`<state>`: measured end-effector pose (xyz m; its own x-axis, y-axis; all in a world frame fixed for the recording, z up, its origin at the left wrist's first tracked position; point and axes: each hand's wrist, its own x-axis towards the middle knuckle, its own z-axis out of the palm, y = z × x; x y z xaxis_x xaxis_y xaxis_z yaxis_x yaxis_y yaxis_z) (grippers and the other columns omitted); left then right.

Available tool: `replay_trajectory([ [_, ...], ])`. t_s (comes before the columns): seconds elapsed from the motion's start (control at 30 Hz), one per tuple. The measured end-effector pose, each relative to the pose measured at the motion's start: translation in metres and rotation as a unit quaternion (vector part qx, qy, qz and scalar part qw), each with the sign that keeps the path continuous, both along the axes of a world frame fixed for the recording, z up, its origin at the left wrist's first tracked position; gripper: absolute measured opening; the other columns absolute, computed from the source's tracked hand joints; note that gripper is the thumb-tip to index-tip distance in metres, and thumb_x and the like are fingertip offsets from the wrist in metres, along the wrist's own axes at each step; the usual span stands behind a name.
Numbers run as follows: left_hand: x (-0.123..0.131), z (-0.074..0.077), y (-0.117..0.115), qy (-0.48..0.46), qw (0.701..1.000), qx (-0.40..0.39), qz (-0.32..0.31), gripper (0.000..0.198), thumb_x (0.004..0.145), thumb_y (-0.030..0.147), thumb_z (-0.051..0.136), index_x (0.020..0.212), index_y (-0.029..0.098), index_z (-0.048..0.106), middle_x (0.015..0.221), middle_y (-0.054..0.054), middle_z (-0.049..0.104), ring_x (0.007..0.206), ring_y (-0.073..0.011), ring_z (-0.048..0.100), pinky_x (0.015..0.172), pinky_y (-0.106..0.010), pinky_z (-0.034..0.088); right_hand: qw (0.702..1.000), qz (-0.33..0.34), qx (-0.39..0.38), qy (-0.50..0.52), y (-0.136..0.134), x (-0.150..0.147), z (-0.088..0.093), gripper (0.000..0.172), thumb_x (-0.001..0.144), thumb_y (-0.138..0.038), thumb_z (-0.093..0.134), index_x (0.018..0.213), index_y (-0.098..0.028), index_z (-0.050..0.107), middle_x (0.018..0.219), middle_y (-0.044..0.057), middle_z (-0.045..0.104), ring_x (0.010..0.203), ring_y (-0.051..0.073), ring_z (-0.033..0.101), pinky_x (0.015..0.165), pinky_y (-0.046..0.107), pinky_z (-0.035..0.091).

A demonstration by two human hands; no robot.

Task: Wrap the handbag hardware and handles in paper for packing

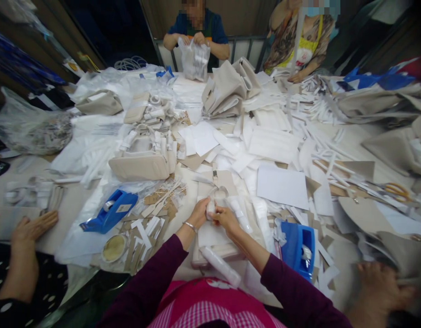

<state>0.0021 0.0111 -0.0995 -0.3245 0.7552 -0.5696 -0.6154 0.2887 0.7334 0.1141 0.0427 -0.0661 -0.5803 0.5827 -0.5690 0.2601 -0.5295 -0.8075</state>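
Note:
In front of me lies a beige handbag (215, 234) with a small metal clasp (215, 173) at its far end. Over its middle, my left hand (199, 214) closes around a strap (210, 207) that looks wrapped in white. The fingertips of my right hand (227, 219) pinch the same strap from the other side. The strap's far part curves in a loop just beyond my fingers. A white-wrapped roll (221, 266) lies across the bag's near edge, and another wrapped piece (240, 214) rests to its right.
Blue tape dispensers stand left (111, 210) and right (299, 248). Wrapped beige bags (138, 166), cardboard strips, tags (162, 202) and white paper (281, 187) cover the table. Scissors (396, 190) lie right. Co-workers' hands show at left (31, 228), right (381, 287) and across the table.

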Motion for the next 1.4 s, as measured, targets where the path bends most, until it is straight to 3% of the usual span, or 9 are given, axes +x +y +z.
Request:
replay_trajectory([
  [0.2, -0.006, 0.049, -0.041, 0.452, 0.891, 0.021, -0.030, 0.026, 0.073, 0.020, 0.056, 0.098, 0.016, 0.057, 0.100, -0.008, 0.054, 0.100, -0.0220, 0.049, 0.094, -0.038, 0.036, 0.997, -0.047, -0.052, 0.016, -0.008, 0.009, -0.008, 0.020, 0.056, -0.031, 0.067, 0.064, -0.016, 0.057, 0.054, -0.002, 0.055, 0.050, 0.011, 0.051, 0.054, 0.026, 0.042],
  [0.37, 0.020, 0.116, -0.101, 0.584, 0.705, 0.171, -0.366, 0.057, 0.061, 0.002, 0.048, 0.115, 0.019, 0.048, 0.120, -0.010, 0.046, 0.117, -0.0258, 0.038, 0.104, -0.046, 0.028, 0.996, -0.061, -0.053, 0.023, -0.009, 0.008, -0.014, 0.020, 0.054, -0.028, 0.070, 0.057, -0.017, 0.054, 0.049, -0.004, 0.052, 0.048, 0.010, 0.049, 0.050, 0.023, 0.042],
  [0.47, 0.043, 0.121, -0.128, 0.653, 0.585, 0.180, -0.445, 0.061, 0.063, -0.001, 0.048, 0.121, 0.019, 0.044, 0.126, -0.013, 0.043, 0.119, -0.0286, 0.035, 0.104, -0.050, 0.027, 0.995, -0.067, -0.066, 0.017, -0.007, 0.005, -0.016, 0.018, 0.054, -0.026, 0.070, 0.059, -0.017, 0.055, 0.052, -0.002, 0.056, 0.050, 0.012, 0.053, 0.052, 0.025, 0.045],
  [0.53, 0.050, 0.111, -0.136, 0.687, 0.563, 0.169, -0.427, 0.053, 0.066, -0.001, 0.047, 0.116, 0.017, 0.047, 0.121, -0.013, 0.047, 0.115, -0.0282, 0.038, 0.101, -0.050, 0.031, 0.995, -0.069, -0.068, 0.024, -0.007, 0.003, -0.016, 0.017, 0.054, -0.025, 0.069, 0.060, -0.017, 0.055, 0.054, -0.001, 0.057, 0.051, 0.013, 0.054, 0.053, 0.026, 0.046],
  [0.6, 0.050, 0.099, -0.137, 0.679, 0.602, 0.163, -0.386, 0.039, 0.071, 0.001, 0.047, 0.107, 0.016, 0.052, 0.111, -0.012, 0.051, 0.107, -0.0262, 0.043, 0.095, -0.045, 0.037, 0.995, -0.070, -0.068, 0.032, -0.010, 0.001, -0.017, 0.018, 0.053, -0.024, 0.069, 0.060, -0.018, 0.054, 0.055, -0.001, 0.057, 0.051, 0.013, 0.054, 0.054, 0.026, 0.047],
  [0.7, 0.042, 0.087, -0.128, 0.594, 0.751, 0.124, -0.260, 0.019, 0.080, 0.012, 0.048, 0.097, 0.015, 0.057, 0.100, -0.010, 0.054, 0.099, -0.0229, 0.048, 0.089, -0.040, 0.041, 0.995, -0.069, -0.065, 0.034, -0.017, 0.001, -0.021, 0.017, 0.052, -0.025, 0.069, 0.059, -0.017, 0.055, 0.053, -0.001, 0.056, 0.050, 0.012, 0.053, 0.053, 0.025, 0.045],
  [0.87, 0.030, 0.065, -0.103, 0.222, 0.974, 0.016, -0.030, 0.027, 0.078, 0.036, 0.059, 0.091, 0.012, 0.060, 0.077, -0.005, 0.060, 0.075, -0.0179, 0.057, 0.071, -0.030, 0.047, 0.997, -0.054, -0.049, 0.031, -0.030, 0.001, -0.030, 0.017, 0.050, -0.027, 0.066, 0.059, -0.015, 0.058, 0.050, -0.001, 0.055, 0.045, 0.010, 0.047, 0.048, 0.024, 0.039],
  [1.13, 0.034, 0.040, -0.086, 0.027, 0.986, 0.007, 0.166, 0.032, 0.079, 0.039, 0.061, 0.094, 0.011, 0.058, 0.073, -0.008, 0.067, 0.070, -0.0195, 0.066, 0.064, -0.029, 0.053, 1.000, -0.020, -0.005, 0.003, -0.038, 0.000, -0.046, 0.014, 0.050, -0.027, 0.060, 0.056, -0.015, 0.055, 0.046, -0.003, 0.050, 0.043, 0.009, 0.041, 0.044, 0.022, 0.030],
  [1.4, 0.023, 0.027, -0.071, -0.071, 0.987, -0.106, 0.097, 0.029, 0.073, 0.016, 0.068, 0.099, 0.009, 0.058, 0.068, -0.009, 0.068, 0.059, -0.0180, 0.066, 0.054, -0.024, 0.054, 0.994, -0.004, 0.101, -0.046, -0.033, -0.001, -0.055, 0.014, 0.047, -0.017, 0.053, 0.056, -0.014, 0.063, 0.070, 0.005, 0.061, 0.067, 0.016, 0.052, 0.060, 0.026, 0.041],
])
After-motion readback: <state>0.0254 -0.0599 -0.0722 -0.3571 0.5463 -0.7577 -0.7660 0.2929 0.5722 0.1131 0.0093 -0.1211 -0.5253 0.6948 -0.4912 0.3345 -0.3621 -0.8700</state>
